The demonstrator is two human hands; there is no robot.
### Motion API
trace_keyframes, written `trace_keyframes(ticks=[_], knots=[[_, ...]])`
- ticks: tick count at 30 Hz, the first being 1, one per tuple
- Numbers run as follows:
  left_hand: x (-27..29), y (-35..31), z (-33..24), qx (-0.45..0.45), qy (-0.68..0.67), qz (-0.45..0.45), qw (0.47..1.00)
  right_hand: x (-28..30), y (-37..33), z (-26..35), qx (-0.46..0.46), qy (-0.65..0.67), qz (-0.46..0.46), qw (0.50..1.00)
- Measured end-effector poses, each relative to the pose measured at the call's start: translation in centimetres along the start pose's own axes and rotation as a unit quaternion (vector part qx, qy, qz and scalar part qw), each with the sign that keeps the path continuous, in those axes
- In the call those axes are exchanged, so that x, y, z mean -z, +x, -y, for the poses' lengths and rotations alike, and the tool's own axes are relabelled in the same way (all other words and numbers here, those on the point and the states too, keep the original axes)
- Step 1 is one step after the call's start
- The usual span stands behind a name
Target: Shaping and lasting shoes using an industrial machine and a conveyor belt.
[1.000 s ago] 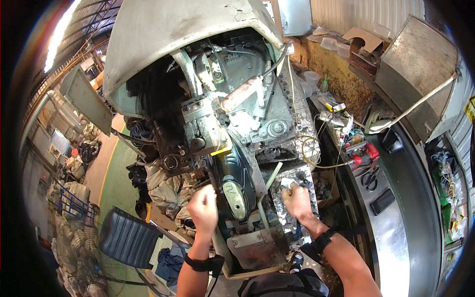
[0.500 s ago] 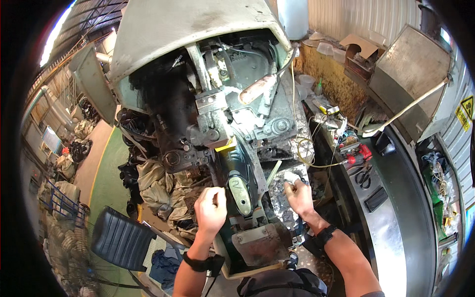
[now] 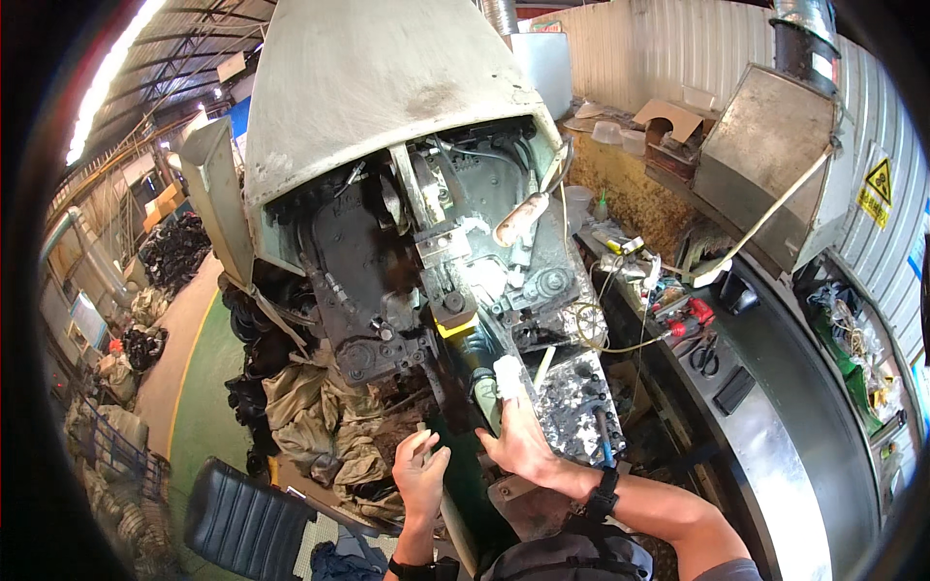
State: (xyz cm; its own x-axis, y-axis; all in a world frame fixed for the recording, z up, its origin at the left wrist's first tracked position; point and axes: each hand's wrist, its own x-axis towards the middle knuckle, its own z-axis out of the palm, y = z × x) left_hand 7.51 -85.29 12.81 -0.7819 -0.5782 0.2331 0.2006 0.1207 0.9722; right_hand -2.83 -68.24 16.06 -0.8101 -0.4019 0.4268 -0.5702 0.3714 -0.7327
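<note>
Off-white painted metal forms the hood (image 3: 397, 77) of the machine in the head view, smudged near its lower edge; beneath it, dark greasy plates (image 3: 354, 257) carry bolts and round fittings. A dark, rounded, shoe-shaped piece (image 3: 475, 354) with a pale green end sits below a yellow block (image 3: 457, 327) at the machine's centre. The right hand (image 3: 521, 441) reaches over it, fingers extended, thumb spread, a soft white wad (image 3: 507, 376) at the fingertips; whether pinched or merely pressed cannot be told. The left hand (image 3: 421, 476) is half-curled nearby; its contents cannot be determined. A yellow sign (image 3: 876, 194) bears a black warning triangle; lettering beneath is small. Right hand and wad obstruct sight of the piece. Right of the machine, a smooth metal surface (image 3: 751, 460) carries black scissors (image 3: 705, 358) and a red power tool (image 3: 690, 317). Crumpled tan sacking (image 3: 310, 421) lies left, above a ribbed black chair (image 3: 242, 518).
</note>
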Motion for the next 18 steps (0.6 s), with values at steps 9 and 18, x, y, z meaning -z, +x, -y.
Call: trace_keyframes(ticks=[9, 18], knots=[[-1.6, 2.6, -2.9, 0.081, -0.153, 0.063, 0.983, -0.1, 1.1, 0.2, -0.074, 0.041, 0.0, 0.996], [-4.7, 4.7, -3.6, 0.132, -0.208, -0.024, 0.969, 8.7, 3.0, 6.8, -0.248, 0.199, 0.12, 0.94]])
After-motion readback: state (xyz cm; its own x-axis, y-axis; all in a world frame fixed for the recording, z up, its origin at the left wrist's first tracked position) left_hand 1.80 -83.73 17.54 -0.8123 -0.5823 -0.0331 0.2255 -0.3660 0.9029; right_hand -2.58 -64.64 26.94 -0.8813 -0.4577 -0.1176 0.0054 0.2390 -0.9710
